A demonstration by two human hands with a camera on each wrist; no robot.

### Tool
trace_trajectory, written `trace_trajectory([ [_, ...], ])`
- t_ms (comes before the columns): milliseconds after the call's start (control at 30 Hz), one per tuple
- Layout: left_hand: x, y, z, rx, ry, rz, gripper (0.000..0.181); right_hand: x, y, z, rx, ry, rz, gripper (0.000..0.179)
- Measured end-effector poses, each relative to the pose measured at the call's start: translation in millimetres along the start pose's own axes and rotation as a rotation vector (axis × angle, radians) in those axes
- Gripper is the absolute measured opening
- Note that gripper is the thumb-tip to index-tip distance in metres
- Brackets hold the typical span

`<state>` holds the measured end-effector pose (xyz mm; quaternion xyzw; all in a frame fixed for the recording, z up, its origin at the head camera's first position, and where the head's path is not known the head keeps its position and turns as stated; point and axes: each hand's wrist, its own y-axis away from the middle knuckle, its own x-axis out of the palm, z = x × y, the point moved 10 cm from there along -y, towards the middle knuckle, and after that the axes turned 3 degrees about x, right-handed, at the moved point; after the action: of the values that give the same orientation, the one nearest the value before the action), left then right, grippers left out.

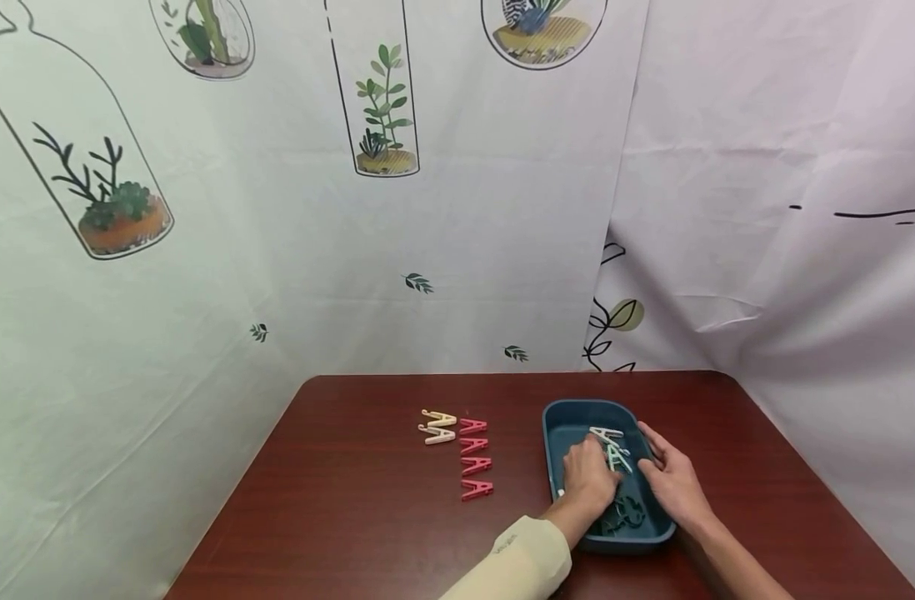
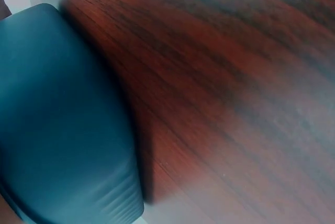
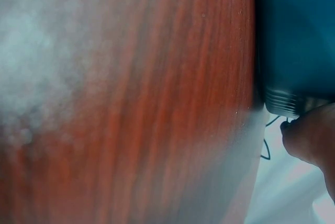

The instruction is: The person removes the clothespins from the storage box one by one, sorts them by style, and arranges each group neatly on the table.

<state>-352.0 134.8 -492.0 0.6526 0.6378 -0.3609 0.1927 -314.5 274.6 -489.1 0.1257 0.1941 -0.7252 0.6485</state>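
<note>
A blue plastic tray (image 1: 624, 545) holds several clothespins: pale ones (image 1: 615, 457) towards the far end and dark green ones (image 1: 624, 515) at the near end. My left hand (image 1: 588, 477) reaches down inside it, beside the pale clothespins; its fingertips are hidden, so whether they pinch anything does not show. At the tray's right side, my right hand (image 1: 677, 483) grips the rim, thumb over the inside and fingers along the outer wall. In the right wrist view a finger (image 3: 314, 135) touches the tray's outer wall (image 3: 301, 30). The left wrist view has mostly the wall (image 2: 57, 109).
Left of the tray, a column of several pink clothespins (image 1: 476, 467) lies on the brown wooden table (image 1: 337, 500). Two cream clothespins (image 1: 438, 435) lie beside the top of that column. A white printed cloth (image 1: 457, 233) hangs behind the table.
</note>
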Motion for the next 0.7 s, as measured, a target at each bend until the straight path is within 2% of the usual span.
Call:
trace_trajectory([
  [133, -2.7, 1.3, -0.2, 0.027, -0.016, -0.037, 0.027, 0.2, 0.8, -0.5, -0.009, -0.014, -0.007, 0.062],
  [433, -2.9, 2.9, -1.2, 0.021, -0.035, -0.037, 0.014, -0.6, 0.6, -1.0, -0.031, -0.014, -0.006, 0.061],
  [700, -11.4, -0.1, -3.5, 0.055, 0.040, -0.156, 0.014, -2.1, 3.2, 1.7, -0.049, -0.001, -0.017, 0.060],
])
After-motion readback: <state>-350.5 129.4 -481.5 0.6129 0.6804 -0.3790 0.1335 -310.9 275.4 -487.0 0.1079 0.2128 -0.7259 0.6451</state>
